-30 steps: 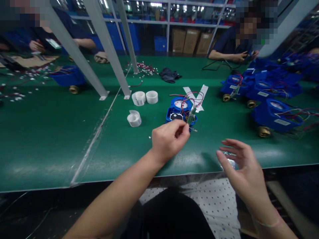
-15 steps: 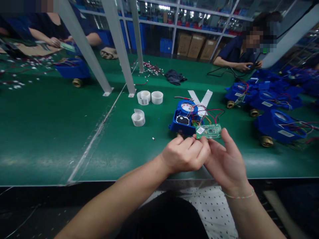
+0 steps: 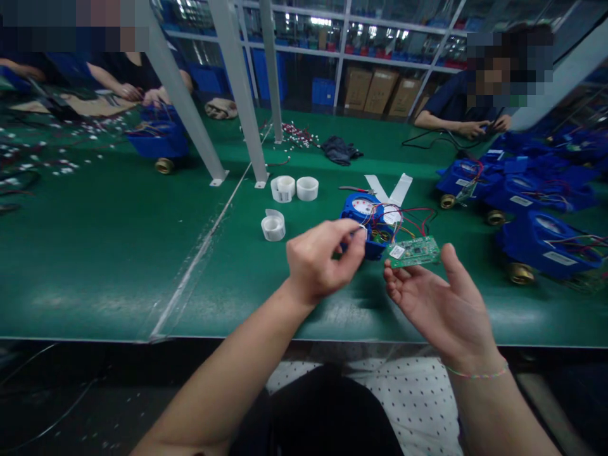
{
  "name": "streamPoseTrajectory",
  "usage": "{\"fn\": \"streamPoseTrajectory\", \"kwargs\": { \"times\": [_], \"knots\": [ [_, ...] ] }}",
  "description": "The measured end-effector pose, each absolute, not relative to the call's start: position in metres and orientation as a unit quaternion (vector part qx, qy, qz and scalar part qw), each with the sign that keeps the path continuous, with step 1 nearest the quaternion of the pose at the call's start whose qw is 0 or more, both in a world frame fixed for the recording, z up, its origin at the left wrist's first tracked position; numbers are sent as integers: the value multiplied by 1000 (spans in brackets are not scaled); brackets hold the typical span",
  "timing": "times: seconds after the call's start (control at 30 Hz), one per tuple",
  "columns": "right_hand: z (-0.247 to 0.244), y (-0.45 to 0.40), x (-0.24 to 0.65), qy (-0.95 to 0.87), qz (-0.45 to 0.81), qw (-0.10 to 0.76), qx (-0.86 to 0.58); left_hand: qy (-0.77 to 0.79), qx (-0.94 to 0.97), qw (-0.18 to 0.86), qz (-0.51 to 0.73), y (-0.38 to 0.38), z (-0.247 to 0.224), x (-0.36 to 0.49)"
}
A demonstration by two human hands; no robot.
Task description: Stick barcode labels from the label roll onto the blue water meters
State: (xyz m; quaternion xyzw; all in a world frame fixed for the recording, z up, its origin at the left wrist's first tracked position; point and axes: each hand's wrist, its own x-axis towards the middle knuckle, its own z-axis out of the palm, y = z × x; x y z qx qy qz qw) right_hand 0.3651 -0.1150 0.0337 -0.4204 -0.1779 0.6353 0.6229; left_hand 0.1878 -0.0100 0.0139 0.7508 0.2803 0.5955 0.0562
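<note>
The left hand (image 3: 325, 259) has thumb and forefinger pinched closed at the blue meter's (image 3: 363, 208) near left (I can't tell on what). The right hand (image 3: 437, 307), palm up, grips the green board (image 3: 414, 251) with curled fingers, just right of the meter, which sits on the bench (image 3: 228, 291). White strips (image 3: 401, 188) lie beyond.
</note>
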Motion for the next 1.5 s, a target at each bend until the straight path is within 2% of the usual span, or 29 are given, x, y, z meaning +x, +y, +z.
{"fn": "streamPoseTrajectory", "kwargs": {
  "times": [0.13,0.2,0.3,0.43,0.63,0.73,0.8,0.93,1.13,1.23,1.37,1.5],
  "knots": [
    [31,-118,392,-216,558,633,-491,423,611,105,661,41,22,150],
    [25,-117,404,-172,537,654,-504,464,562,137,671,64,20,127],
    [17,-119,413,-76,571,660,-483,509,545,166,645,80,11,94],
    [7,-134,415,-60,583,652,-481,525,643,160,535,64,-4,68],
    [-27,-164,413,-112,533,621,-564,516,813,48,267,36,-7,59],
    [-28,-175,400,-108,516,609,-592,504,830,28,237,39,-5,60],
    [-21,-182,389,-115,510,601,-605,500,812,85,288,40,-3,63],
    [-10,-190,369,-162,489,585,-626,501,682,282,452,22,-1,77],
    [-2,-187,345,-394,372,563,-624,437,413,620,504,-44,4,110],
    [10,-183,332,-535,256,528,-607,407,353,684,492,-68,8,125],
    [22,-171,317,-676,65,491,-546,405,312,716,476,-88,14,139],
    [17,-158,312,-735,-1,477,-482,404,313,721,467,-104,18,148]
  ]
}}
